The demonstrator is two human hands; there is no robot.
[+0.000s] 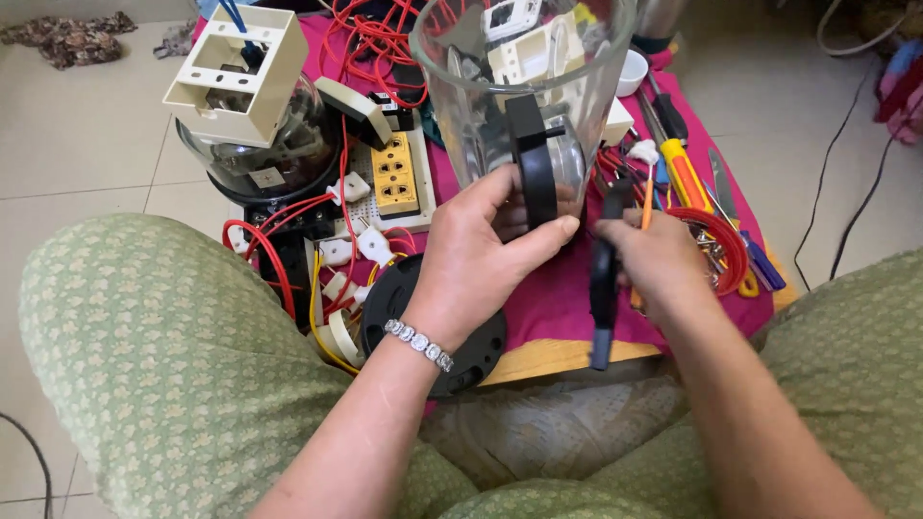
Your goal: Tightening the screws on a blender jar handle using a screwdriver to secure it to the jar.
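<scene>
Our left hand point(481, 255) gripped the clear jar point(524, 86) by its black base ring point(534, 173). Our right hand point(654, 259) clasped a dark tool point(604, 288). The jar seemed rigid, smooth, likely slippery.

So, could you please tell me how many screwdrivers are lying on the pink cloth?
2: a yellow-handled screwdriver and a black-handled screwdriver beside it, right of the jar. Others may be hidden.

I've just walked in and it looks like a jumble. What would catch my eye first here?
First, the big clear plastic jar at top centre, gripped at its black base by the left hand. Beside it the right hand holds a dark-handled tool. To the left, red wires tangle around a yellow socket.
</scene>
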